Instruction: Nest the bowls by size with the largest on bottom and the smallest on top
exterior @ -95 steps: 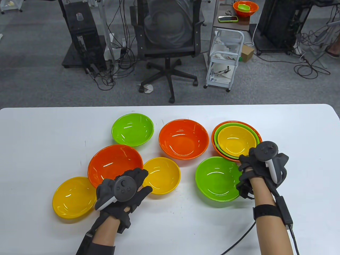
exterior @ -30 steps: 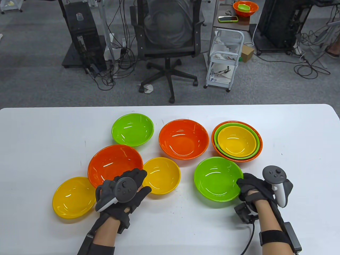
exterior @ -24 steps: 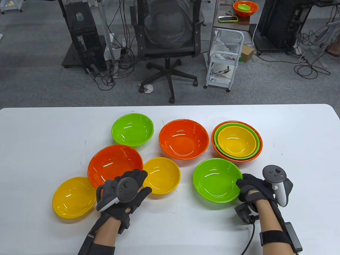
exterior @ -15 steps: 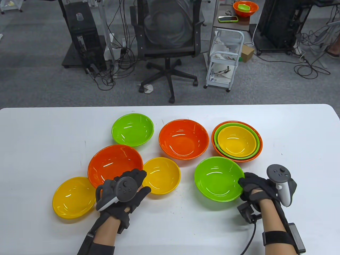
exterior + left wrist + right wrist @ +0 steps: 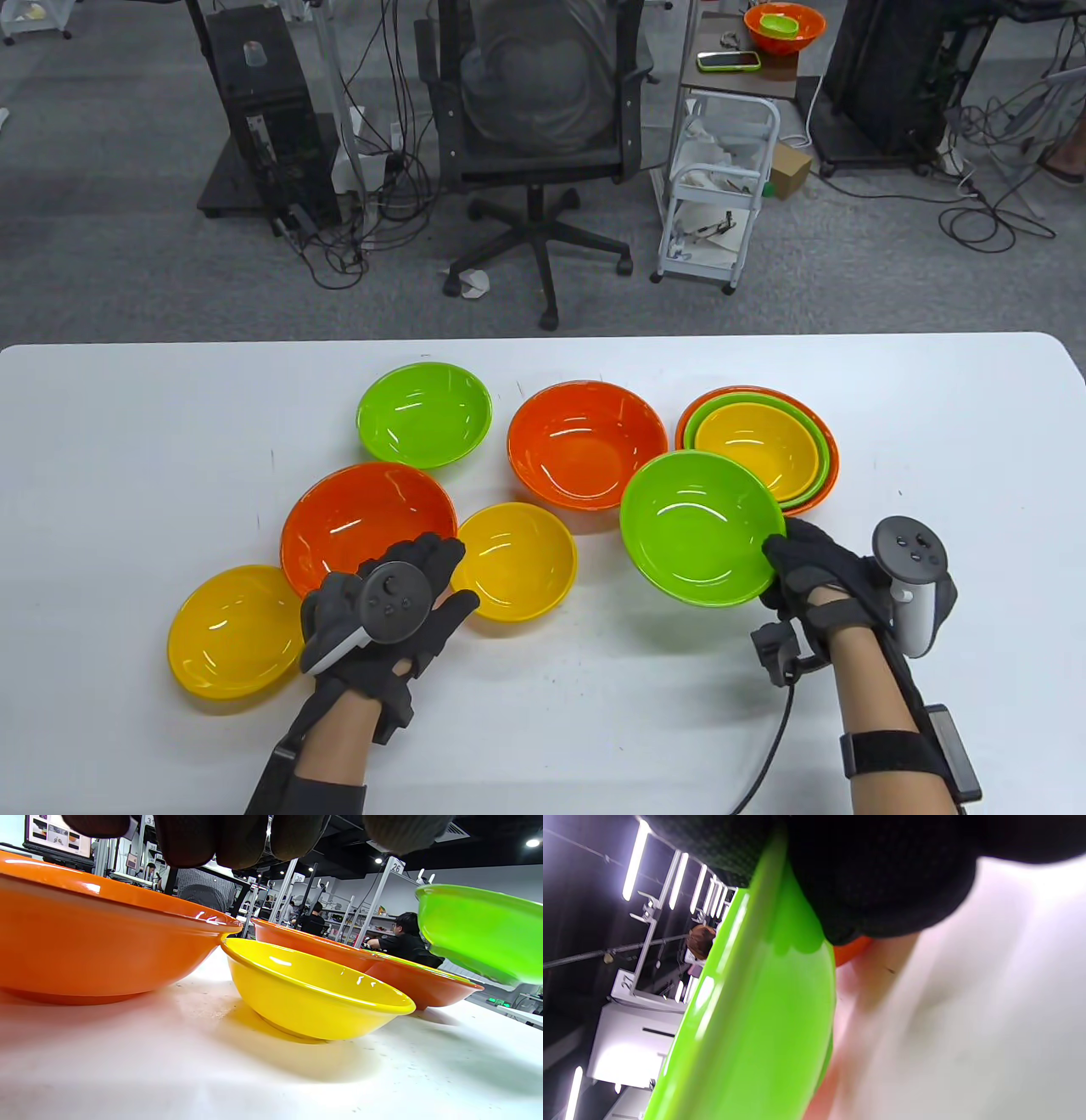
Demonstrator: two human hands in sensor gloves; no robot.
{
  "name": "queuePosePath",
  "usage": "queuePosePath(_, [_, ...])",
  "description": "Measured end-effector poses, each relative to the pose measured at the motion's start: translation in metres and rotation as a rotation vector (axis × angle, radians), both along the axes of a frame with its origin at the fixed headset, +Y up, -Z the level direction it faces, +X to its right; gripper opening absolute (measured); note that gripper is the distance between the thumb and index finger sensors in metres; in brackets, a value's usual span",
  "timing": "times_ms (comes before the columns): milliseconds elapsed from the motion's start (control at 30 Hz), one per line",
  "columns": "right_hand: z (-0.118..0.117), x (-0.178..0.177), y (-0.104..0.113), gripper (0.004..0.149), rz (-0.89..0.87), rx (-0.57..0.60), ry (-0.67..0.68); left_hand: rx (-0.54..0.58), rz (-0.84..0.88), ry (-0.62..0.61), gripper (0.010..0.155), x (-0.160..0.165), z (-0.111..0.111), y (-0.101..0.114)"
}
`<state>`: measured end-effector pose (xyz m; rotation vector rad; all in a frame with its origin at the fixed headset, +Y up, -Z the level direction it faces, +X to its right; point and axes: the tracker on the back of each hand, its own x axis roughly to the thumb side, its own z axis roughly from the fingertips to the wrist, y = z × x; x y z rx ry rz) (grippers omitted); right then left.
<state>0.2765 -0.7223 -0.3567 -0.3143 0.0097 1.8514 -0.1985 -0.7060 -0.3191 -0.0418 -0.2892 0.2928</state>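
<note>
My right hand [image 5: 785, 556] grips the right rim of a green bowl [image 5: 700, 526] and holds it lifted off the table; it overlaps the near-left edge of a nested stack [image 5: 810, 450] of orange, green and yellow bowls. The bowl shows in the right wrist view [image 5: 755, 1018] and the left wrist view [image 5: 479, 929]. My left hand [image 5: 424, 586] rests flat and empty between a large orange bowl [image 5: 365, 518] and a yellow bowl [image 5: 522, 556]. A second orange bowl [image 5: 577, 441], a smaller green bowl [image 5: 424, 412] and another yellow bowl [image 5: 229, 632] sit loose on the white table [image 5: 127, 441].
The table's far edge [image 5: 543, 340] borders a floor with an office chair [image 5: 539, 127], a white cart [image 5: 721, 195] and cables. In the left wrist view the large orange bowl [image 5: 93, 938] and yellow bowl [image 5: 314, 993] stand close ahead.
My right hand took the green bowl by its rim and lifted it up and away from me, toward the nested stack. My left hand has hardly moved.
</note>
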Motion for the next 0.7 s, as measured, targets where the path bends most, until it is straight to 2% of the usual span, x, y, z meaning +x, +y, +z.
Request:
queuePosePath(300, [-0.036,-0.044,0.027,0.059,0.026,0.082,-0.108,-0.007,0.032,0.007,0.07,-0.006,-0.001,-0.001])
queuePosePath(467, [-0.057,-0.07,0.029,0.059,0.054,0.068,-0.14,-0.003,0.043,0.0,0.07,-0.005,-0.001,0.0])
queuePosePath(700, [-0.078,-0.101,0.018,0.06,0.097,0.011,-0.217,-0.005,0.049,-0.003,0.07,-0.004,-0.002,0.0])
